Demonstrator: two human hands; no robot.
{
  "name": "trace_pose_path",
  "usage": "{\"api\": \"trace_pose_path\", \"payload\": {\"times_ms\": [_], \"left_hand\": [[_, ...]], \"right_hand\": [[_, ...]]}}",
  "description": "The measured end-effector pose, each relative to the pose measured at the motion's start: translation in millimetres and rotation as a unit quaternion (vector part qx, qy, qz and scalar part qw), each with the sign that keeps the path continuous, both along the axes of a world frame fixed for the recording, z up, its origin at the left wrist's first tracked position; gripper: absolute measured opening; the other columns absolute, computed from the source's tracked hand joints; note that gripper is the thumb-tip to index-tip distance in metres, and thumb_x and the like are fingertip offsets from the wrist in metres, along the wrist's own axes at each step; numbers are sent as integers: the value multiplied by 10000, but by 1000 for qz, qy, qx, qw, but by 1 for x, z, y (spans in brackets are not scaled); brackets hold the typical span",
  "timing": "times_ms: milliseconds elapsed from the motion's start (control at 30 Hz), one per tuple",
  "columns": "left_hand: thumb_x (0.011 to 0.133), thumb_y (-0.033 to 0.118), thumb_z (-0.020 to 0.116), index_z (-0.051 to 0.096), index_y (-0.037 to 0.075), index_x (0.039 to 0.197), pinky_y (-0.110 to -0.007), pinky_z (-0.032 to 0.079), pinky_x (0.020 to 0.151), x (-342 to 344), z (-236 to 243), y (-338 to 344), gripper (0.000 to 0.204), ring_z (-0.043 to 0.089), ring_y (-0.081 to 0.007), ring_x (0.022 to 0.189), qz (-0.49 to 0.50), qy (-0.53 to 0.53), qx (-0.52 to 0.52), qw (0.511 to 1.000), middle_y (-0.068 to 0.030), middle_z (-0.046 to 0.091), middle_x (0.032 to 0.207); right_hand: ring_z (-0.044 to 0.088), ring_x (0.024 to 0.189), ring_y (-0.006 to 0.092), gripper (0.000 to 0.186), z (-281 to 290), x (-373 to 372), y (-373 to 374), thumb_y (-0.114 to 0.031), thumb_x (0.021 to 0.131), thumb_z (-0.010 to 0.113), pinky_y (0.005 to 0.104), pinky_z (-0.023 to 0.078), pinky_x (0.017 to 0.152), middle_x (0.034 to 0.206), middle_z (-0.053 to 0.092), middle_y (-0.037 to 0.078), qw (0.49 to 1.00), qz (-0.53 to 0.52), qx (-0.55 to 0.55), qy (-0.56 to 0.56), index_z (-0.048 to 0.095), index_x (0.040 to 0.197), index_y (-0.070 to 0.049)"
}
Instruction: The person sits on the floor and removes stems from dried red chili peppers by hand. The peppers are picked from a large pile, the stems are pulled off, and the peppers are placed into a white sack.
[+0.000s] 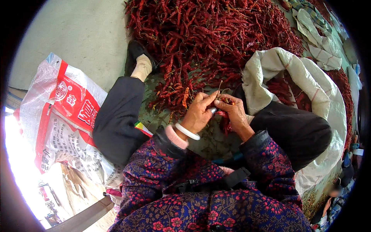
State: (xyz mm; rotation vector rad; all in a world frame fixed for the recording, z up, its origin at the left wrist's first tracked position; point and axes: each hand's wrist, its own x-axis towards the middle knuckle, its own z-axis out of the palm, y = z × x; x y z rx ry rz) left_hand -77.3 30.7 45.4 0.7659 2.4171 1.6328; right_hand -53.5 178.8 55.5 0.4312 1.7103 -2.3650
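Note:
My left hand (196,113), with a white bangle at the wrist and a silvery band on a finger, is closed in a pinch at a thin stem. Its fingertips meet those of my right hand (236,115), which is closed around a few dried red chili peppers (221,113). Curved stems stick up between the two hands. Part of the held peppers is hidden by the fingers. Just beyond my hands, the near edge of a large heap of dried red chili peppers (208,42) spreads over the floor.
At my right, an open white woven sack (336,112) with a rolled rim holds more red chilies. A red and white printed sack (73,104) lies at my left. My legs stretch to both sides of the work area. Other sacks (317,38) lie at the far right.

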Motion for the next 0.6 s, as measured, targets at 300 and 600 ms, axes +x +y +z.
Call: {"api": "trace_pose_path", "payload": {"times_ms": [300,600], "left_hand": [[733,13,491,515,43,1079,-361,468,750,-19,59,-20,348,533,-278,972,-145,239,-172,945,-117,518,1088],[741,28,461,424,26,1116,-423,458,641,-15,25,-25,377,573,-383,745,-111,-36,-147,982,-174,604,736]], "right_hand": [[541,604,140,249,-4,-3,13,-165,694,669,289,430,575,662,573,93,941,233,244,28,594,829,31],[560,577,107,186,7,-5,12,-122,696,664,231,445,522,671,595,59,938,292,179,-57,613,806,19]]}}
